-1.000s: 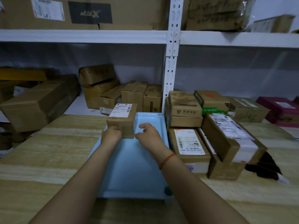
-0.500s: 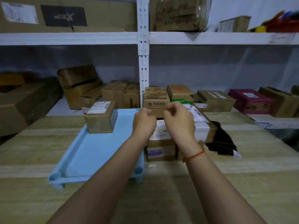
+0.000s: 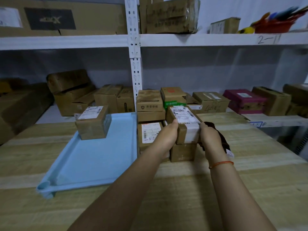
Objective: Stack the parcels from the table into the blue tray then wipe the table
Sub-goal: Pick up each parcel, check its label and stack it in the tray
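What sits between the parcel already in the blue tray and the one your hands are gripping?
In the head view, bare blue tray floor, then a labelled parcel on the table, separate the tray parcel from the gripped parcel.

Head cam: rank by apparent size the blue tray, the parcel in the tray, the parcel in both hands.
1. blue tray, clearly largest.
2-3. parcel in the tray and parcel in both hands: look alike, not ranked.

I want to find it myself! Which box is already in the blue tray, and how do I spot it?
Look at the light wooden table and find the flat pale blue plastic tray on its left side. At the tray's far left corner sits one brown cardboard parcel with a white shipping label on top. It is the only box inside the tray; the others are piled on the table to the right.
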The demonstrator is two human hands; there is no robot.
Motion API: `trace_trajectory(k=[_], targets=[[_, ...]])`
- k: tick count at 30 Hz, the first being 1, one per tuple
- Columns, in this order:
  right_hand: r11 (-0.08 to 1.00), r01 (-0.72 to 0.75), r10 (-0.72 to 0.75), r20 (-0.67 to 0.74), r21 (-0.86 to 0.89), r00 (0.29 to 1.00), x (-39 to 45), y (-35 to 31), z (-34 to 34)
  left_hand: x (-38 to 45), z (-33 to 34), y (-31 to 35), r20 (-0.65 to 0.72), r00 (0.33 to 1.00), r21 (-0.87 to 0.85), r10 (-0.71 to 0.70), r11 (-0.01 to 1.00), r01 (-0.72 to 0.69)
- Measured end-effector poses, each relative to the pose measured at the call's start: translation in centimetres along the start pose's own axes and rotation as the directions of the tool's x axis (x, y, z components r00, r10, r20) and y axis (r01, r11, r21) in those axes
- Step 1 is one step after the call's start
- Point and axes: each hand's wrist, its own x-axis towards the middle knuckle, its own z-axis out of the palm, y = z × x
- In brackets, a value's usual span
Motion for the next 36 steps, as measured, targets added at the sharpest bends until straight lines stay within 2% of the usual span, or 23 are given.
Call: trace_trajectory(k=[4, 8, 11, 15, 19, 22, 25, 29, 36], targets=[[0.994, 0.013, -0.007, -0.059, 0.109, 0.998, -1.0, 0.2, -0.5, -0.8, -0.3, -0.1, -0.017, 0.999, -0.09, 0.036, 0.995, -0.038], [0.943, 0.057, -0.023, -0.106, 0.328, 0.994, -2.5, 0.9, -0.7, -1.9, -0.8, -0.5, 0.025, 0.995, -0.157, 0.093, 0.984, -0.088], [0.897, 0.102, -0.073, -0.084, 0.429, 0.994, -3.8, 1.4, 0.0, -2.3, -1.5, -0.9, -0.042, 0.994, -0.206, 0.1, 0.973, -0.106], [0.869, 0.128, -0.12, -0.047, 0.477, 0.992, -5.6, 1.4, 1.2, -3.3, -3.0, -1.4, -0.154, 0.987, -0.304, 0.051, 0.948, -0.096], [0.839, 0.21, -0.225, -0.032, 0.502, 0.974, -7.2, 1.4, 2.8, -4.9, -4.6, -2.2, -0.19, 0.982, -0.455, -0.006, 0.887, -0.083], [0.809, 0.235, -0.28, 0.002, 0.538, 0.96, -8.1, 1.3, 4.1, -5.6, -6.0, -2.8, -0.221, 0.975, -0.5, -0.005, 0.859, -0.109], [0.789, 0.239, -0.326, 0.056, 0.566, 0.944, -8.4, 1.3, 5.1, -6.0, -7.2, -3.1, -0.262, 0.965, -0.508, 0.007, 0.849, -0.144], [0.822, 0.269, -0.366, 0.103, 0.502, 0.925, -8.2, 1.6, 5.9, -6.1, -8.1, -3.4, -0.314, 0.948, -0.493, 0.056, 0.844, -0.214], [0.838, 0.418, -0.479, 0.104, 0.352, 0.872, -8.6, 1.5, 6.6, -5.8, -8.2, -4.6, -0.427, 0.871, -0.244, 0.242, 0.897, -0.369]])
